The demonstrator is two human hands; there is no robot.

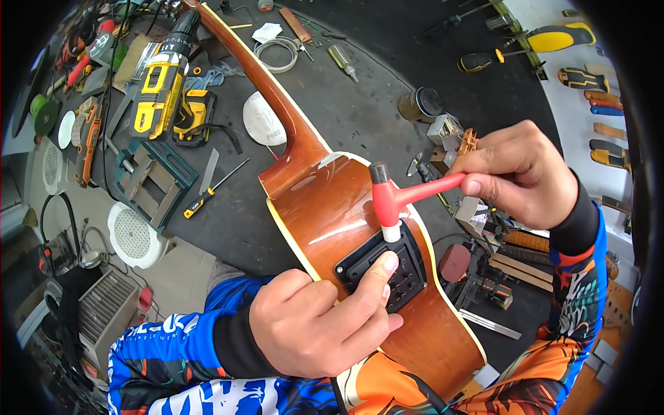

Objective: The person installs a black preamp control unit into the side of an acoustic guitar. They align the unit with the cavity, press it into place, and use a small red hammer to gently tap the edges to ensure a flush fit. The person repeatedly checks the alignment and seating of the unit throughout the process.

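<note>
A brown acoustic guitar (332,197) with pale edge binding lies on its side across my lap, its neck reaching to the upper left. Set into its side is a black preamp panel (407,282) with several knobs. My right hand (522,176) is closed around the red handle of a small mallet (389,200), which has one black and one white face. The white face touches or nearly touches the panel's upper edge. My left hand (325,318) rests over the panel, thumb and fingers bent and pressing on it; part of the panel is hidden beneath.
A yellow cordless drill (162,97), a vise (153,183) and a screwdriver (216,188) lie left of the guitar. Behind its neck are a white sanding disc (263,119) and a dark jar (419,104). Tools hang on the right wall, including a yellow-handled screwdriver (561,37).
</note>
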